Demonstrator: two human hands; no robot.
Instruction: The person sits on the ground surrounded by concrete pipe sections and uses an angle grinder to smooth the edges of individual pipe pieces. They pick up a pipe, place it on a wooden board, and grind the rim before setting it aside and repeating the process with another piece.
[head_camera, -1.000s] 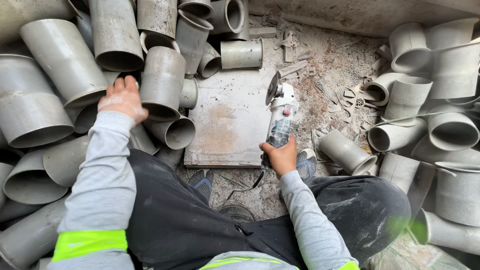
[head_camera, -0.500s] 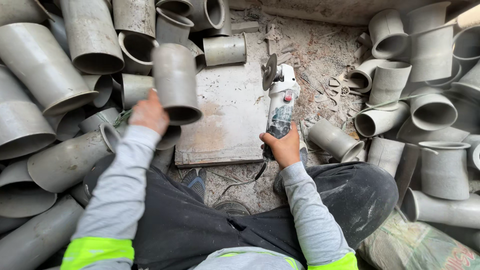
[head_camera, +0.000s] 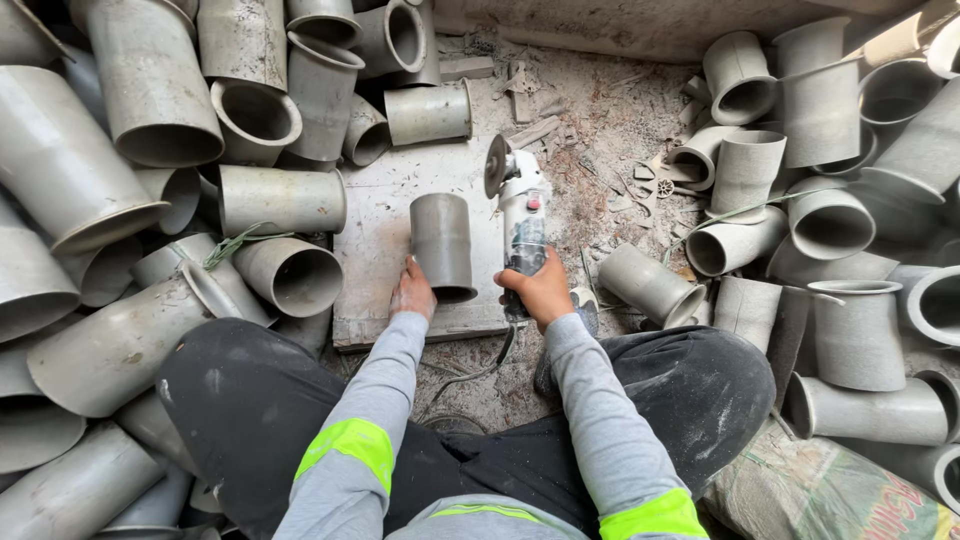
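A short grey pipe piece (head_camera: 441, 244) lies on a dusty flat board (head_camera: 384, 238) in front of me. My left hand (head_camera: 411, 293) holds its near end, fingers curled against the wall. My right hand (head_camera: 541, 291) grips the body of a white angle grinder (head_camera: 520, 215). The grinder's disc (head_camera: 495, 166) points away from me and sits just right of the pipe piece, apart from it. A cable (head_camera: 470, 377) trails from the grinder toward my lap.
Heaps of grey flared pipe sections (head_camera: 150, 90) crowd the left side, and more pipe sections (head_camera: 820, 110) fill the right. One pipe piece (head_camera: 650, 285) lies by my right knee. Offcuts and dust litter the ground beyond the board. A printed sack (head_camera: 830, 490) sits lower right.
My left hand pulled one pipe piece out of the left pile and laid it on the board beside the grinder. My right hand kept holding the grinder in place.
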